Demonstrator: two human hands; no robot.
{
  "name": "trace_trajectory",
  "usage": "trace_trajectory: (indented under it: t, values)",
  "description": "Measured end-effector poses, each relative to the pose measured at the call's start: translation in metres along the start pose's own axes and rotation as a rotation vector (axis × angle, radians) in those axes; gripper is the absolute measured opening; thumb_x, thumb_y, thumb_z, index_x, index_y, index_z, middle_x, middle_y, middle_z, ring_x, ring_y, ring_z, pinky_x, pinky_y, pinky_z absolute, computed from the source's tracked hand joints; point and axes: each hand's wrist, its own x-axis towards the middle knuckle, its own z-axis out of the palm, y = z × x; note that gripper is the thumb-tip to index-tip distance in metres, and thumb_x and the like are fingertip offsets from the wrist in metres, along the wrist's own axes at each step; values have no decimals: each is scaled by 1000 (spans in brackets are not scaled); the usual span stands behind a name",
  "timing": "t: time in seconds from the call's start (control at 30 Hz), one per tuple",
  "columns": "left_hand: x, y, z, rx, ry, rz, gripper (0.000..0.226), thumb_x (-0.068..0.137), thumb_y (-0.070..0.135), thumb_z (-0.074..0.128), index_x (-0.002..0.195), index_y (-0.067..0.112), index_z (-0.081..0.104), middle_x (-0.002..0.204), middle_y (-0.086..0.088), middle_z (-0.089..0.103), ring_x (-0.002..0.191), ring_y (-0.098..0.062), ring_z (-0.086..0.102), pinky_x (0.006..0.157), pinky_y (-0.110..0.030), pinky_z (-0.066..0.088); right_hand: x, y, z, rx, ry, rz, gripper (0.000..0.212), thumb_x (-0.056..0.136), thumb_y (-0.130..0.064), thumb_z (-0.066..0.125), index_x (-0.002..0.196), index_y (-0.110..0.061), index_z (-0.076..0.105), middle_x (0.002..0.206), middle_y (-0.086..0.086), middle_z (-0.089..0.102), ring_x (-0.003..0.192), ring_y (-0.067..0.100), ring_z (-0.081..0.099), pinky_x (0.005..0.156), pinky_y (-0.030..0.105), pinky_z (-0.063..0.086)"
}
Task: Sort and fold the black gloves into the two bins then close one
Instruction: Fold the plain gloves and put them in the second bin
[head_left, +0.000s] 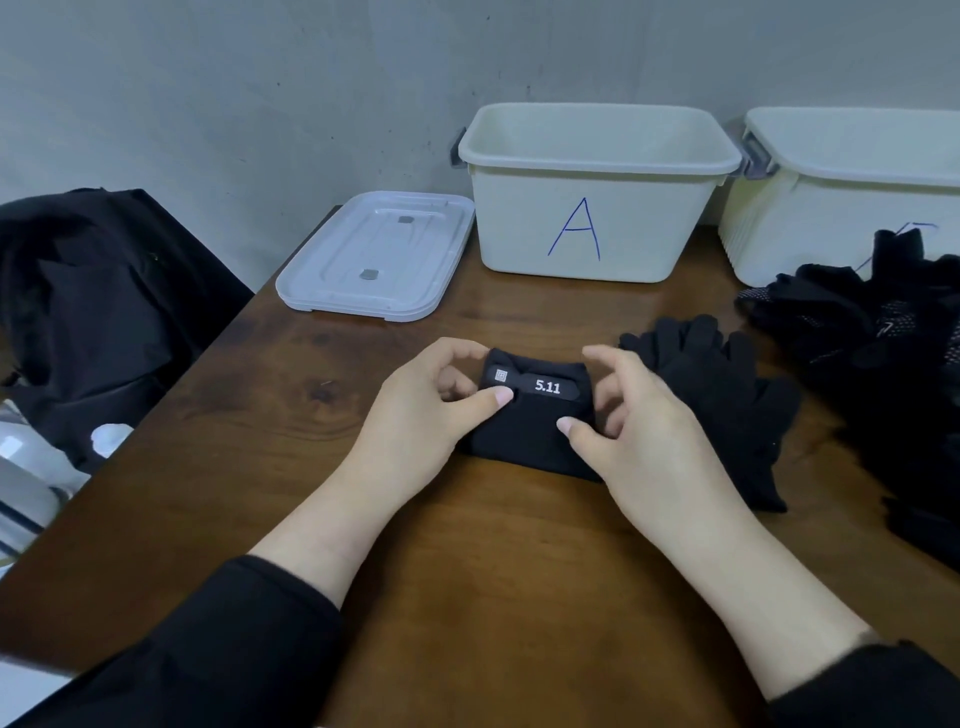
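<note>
Folded glove (524, 431): black, doubled into a compact packet, lying flat near the middle of the table, toward the front edge; a strap printed "5.11" is seen on its far side.
Left hand (431, 410): thumb pressed on the packet's left end beside the strap, fingers curled round that end; a pinch grip is judged.
Right hand (639, 421): thumb laid on the packet's top, fingers bent over its right end; whether the fingers close beneath it cannot be told.
Risk, unfolding: the fabric looks soft and springy; the fold is likely to open if either pinch is released before the packet is set down in a bin.
Risk, sorting: two glove types appear present; a wrong bin could be chosen, since the second bin's mark is mostly hidden.
Risk, snagging: the loose glove (727, 395) lies just beside the right hand and could be dragged along on the lift.
Glove pile (883, 322): heaped at the right edge, some with white dotted palms, unsorted.
Bin A (597, 208): cream, open, at the far edge against the wall, marked "A" in blue.
Second bin (852, 197): just right of bin A, open, partly out of frame.
Lid (379, 260): translucent, flat on the far left corner, overhanging slightly.
Table (467, 545): dark wood grain, worn finish.
Room: grey wall (208, 104) behind; dark garment (93, 301) off the left edge.
</note>
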Motion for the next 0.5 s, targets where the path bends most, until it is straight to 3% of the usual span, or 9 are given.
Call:
trace_trajectory:
  t: [0.1,0.2,0.27,0.33,0.4,0.5]
  values:
    - [3,-2,1,60,11,7,18,91,35,72,107,38,65,89,10,69,86,-1,65,72,-14,47,1,-5,5,-226,69,-237,56,87,-12,74,136,-32,55,132,-9,47,119,16,46,95,34,46]
    - [6,-6,-7,43,146,-18,13,100,24,59,105,35,65,99,13,70,87,-2,65,78,-17,51,2,2,16,-321,54,-381,38,85,1,68,117,-20,74,132,0,60,126,26,51,97,50,47]
    - [6,-9,-15,14,279,-36,21,103,17,48,105,32,63,98,12,69,78,-4,66,82,-30,56,1,6,19,-316,-14,-384,34,92,-6,60,120,-18,74,135,-1,63,133,23,50,109,52,41]
    - [6,-10,-23,-22,377,-60,27,105,13,41,107,30,62,96,11,70,75,-7,67,83,-41,59,-1,4,14,-321,-92,-351,35,101,-26,55,134,-22,65,145,-7,55,142,13,41,122,43,26]
    - [6,-10,-26,-36,406,-86,28,105,14,38,109,29,62,95,10,70,75,-8,68,84,-45,59,-3,1,9,-352,-193,-322,54,98,-53,50,147,-29,49,154,-15,42,146,6,31,125,38,17]
    - [5,-7,-25,-38,350,-101,25,106,25,41,107,30,65,92,10,72,79,-8,69,87,-45,59,-1,-2,10,-336,-222,-297,67,92,-57,59,150,-33,39,152,-18,40,142,5,34,122,38,27]
